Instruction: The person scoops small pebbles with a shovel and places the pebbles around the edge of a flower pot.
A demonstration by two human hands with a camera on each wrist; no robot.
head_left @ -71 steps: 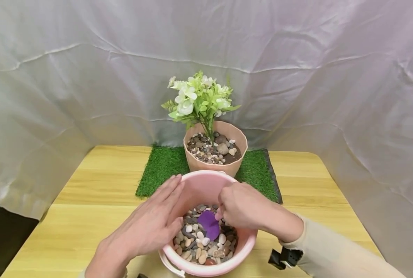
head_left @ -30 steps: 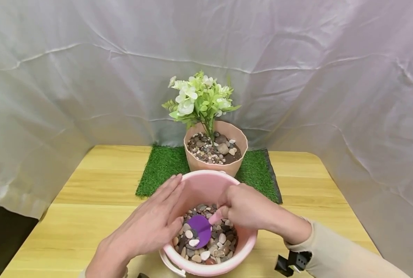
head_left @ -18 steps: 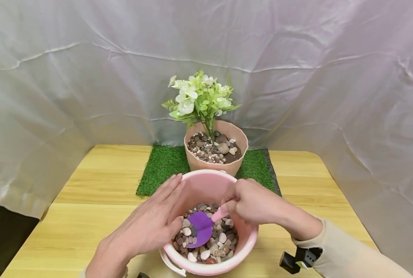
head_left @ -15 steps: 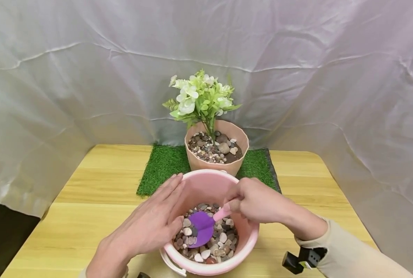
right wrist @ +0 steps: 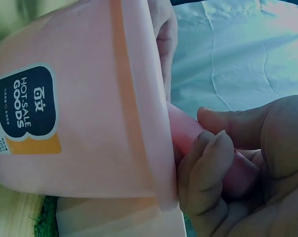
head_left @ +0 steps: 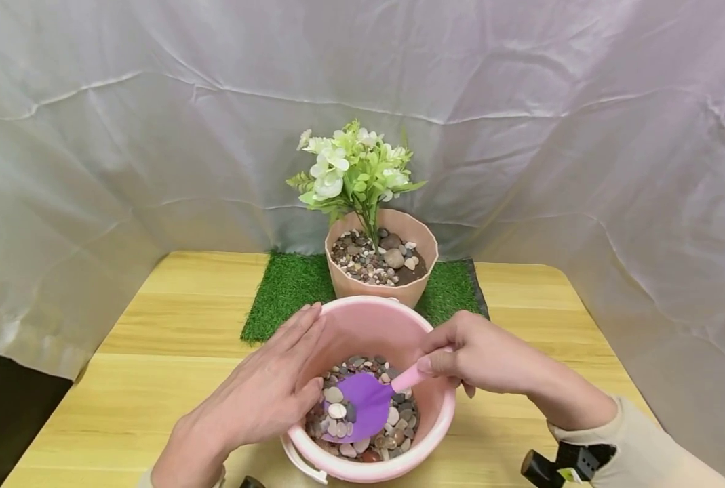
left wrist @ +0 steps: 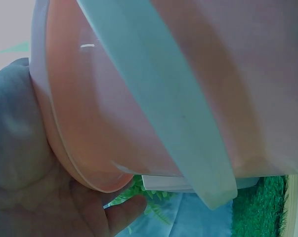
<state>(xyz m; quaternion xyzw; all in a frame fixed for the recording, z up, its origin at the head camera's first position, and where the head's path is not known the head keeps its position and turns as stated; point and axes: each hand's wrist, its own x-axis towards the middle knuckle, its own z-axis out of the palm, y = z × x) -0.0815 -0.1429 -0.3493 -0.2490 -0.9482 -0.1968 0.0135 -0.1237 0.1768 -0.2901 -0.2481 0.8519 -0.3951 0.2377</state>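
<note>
My right hand [head_left: 490,356] grips the pink handle of a small shovel [head_left: 371,407] with a purple blade. The blade is tilted inside a pink bucket [head_left: 441,434], over the pebbles [head_left: 399,434], and carries several grey and white stones on its left side. In the right wrist view, the handle [right wrist: 186,126] runs between thumb and curled fingers, close by the bucket's rim. With fingers straight, my left hand [head_left: 255,393] rests over the bucket's left rim, its thumb reaching inside. From the left wrist, the palm [left wrist: 20,143] lies against that rim.
Behind the bucket, a beige flowerpot [head_left: 380,291] with a white-flowered plant [head_left: 356,169], pebbles and soil stands on a green turf mat [head_left: 289,291]. The bucket's white carrying handle [head_left: 301,461] hangs at its front left. Grey cloth [head_left: 521,135] surrounds the wooden table [head_left: 154,379].
From digging low among the pebbles, the shovel has swung left, picked up stones and risen slightly. My right hand has drawn back to the right, showing more handle. The left hand stays put.
</note>
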